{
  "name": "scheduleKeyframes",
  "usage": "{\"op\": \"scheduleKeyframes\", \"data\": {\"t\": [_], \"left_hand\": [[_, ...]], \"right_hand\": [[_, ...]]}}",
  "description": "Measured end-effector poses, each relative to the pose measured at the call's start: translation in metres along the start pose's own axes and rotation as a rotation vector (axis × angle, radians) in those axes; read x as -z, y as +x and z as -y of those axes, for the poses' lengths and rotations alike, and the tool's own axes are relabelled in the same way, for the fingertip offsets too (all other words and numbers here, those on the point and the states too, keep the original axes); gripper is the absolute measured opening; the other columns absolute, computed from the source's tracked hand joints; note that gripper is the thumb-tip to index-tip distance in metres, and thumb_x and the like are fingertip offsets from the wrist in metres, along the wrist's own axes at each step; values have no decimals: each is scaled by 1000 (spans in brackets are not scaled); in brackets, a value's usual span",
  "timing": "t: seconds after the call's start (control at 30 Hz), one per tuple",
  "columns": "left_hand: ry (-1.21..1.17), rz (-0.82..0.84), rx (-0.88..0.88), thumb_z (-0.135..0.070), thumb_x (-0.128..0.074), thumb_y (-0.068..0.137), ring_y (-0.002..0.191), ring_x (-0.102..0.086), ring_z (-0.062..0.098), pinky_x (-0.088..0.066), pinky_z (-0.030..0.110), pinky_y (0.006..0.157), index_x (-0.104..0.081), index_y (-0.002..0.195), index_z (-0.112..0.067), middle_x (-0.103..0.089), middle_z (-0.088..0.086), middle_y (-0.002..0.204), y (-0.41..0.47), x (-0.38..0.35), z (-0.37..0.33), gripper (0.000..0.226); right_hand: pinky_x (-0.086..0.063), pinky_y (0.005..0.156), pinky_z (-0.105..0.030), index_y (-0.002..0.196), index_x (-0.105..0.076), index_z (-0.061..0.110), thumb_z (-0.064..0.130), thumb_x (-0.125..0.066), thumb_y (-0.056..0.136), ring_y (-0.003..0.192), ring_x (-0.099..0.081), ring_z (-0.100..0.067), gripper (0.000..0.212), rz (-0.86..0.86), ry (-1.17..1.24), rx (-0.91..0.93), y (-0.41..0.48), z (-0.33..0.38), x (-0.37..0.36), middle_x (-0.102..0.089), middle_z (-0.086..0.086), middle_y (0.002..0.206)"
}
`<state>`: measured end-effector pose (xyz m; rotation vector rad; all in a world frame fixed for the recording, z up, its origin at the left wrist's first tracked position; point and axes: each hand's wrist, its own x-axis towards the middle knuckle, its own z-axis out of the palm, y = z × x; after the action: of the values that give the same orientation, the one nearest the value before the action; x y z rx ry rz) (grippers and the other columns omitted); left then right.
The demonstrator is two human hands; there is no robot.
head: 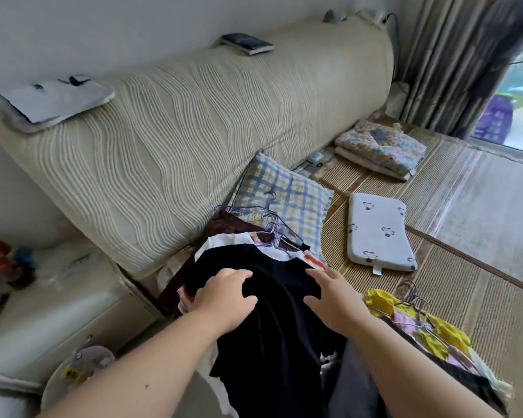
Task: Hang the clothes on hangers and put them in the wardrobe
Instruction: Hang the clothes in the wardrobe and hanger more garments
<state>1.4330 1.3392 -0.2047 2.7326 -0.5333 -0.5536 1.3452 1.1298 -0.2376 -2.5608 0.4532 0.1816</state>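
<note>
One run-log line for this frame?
left hand: grips black garment | right hand: rests open on it | purple hangers: lying on checked pillow

The left forearm and right forearm are bare, the left bearing a small dark mole.

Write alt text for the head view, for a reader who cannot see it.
Two bare hands handle a black garment at the edge of a bed: the left hand grips its fabric, the right hand rests on it. Purple hangers lie just beyond, by a checked pillow.
</note>
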Motion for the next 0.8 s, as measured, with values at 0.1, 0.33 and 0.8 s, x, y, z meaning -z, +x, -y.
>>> {"op": "scheduleKeyframes", "data": {"t": [0.1,0.33,0.8], "left_hand": [[21,6,16,-42,-54,80,126,-44,23,-39,43,103,-43,135,-34,-43,-3,139,52,3,4,57],[13,96,61,-40,-54,81,125,-45,21,-38,39,104,-44,135,-34,-45,-2,138,177,-26,2,55],[-134,199,128,-35,-55,82,130,-40,12,-30,22,108,-44,137,-32,-44,-4,141,309,-129,23,56]], "right_hand": [[-43,102,-38,144,-29,35,37,-57,85,131,-40,-21,66,34,0,-12,55,-10,-5,-31,0,150],[-40,103,-37,146,-22,32,44,-56,84,132,-38,-22,72,177,9,-79,181,-49,-35,-36,0,145],[-35,108,-42,151,-7,26,52,-61,78,137,-34,-22,94,428,45,-179,342,-110,-146,-22,2,155]]}}
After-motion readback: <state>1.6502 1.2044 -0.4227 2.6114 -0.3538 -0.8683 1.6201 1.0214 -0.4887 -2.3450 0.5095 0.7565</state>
